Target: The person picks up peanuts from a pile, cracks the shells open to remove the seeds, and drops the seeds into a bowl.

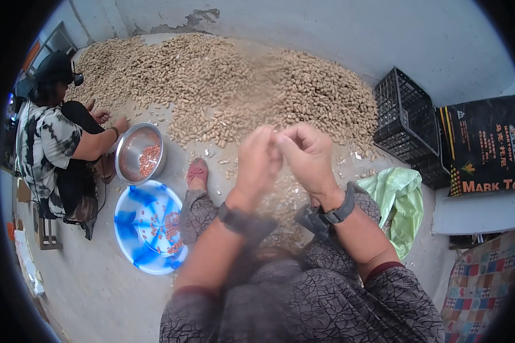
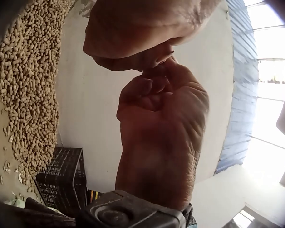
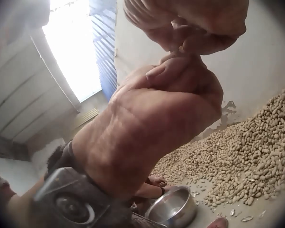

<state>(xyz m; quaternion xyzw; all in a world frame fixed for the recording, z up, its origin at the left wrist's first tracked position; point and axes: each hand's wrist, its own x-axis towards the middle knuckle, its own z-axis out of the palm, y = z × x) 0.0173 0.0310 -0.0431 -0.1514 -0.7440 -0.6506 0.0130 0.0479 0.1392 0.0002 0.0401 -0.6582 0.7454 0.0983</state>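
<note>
My left hand (image 1: pixel 258 163) and right hand (image 1: pixel 309 157) meet fingertip to fingertip in front of my chest, over the floor. Between thumbs and forefingers they pinch a peanut, almost wholly hidden by the fingers. In the left wrist view the right hand (image 2: pixel 157 128) rises from below with curled fingers, touching the left hand (image 2: pixel 142 31) above it. Seen from the right wrist, the left hand (image 3: pixel 147 109) has its fingers bent inward under the right hand (image 3: pixel 199 23). Beyond the hands spreads a big heap of unshelled peanuts (image 1: pixel 200 74).
A blue-and-white basin (image 1: pixel 140 251) and a steel bowl (image 1: pixel 129 151) hold reddish shelled peanuts at left. Another person (image 1: pixel 51 131) crouches by the heap. Black crates (image 1: pixel 409 114), a printed sack (image 1: pixel 486 143) and a green bag (image 1: pixel 400 200) stand right. Broken shells (image 1: pixel 286 220) litter the floor.
</note>
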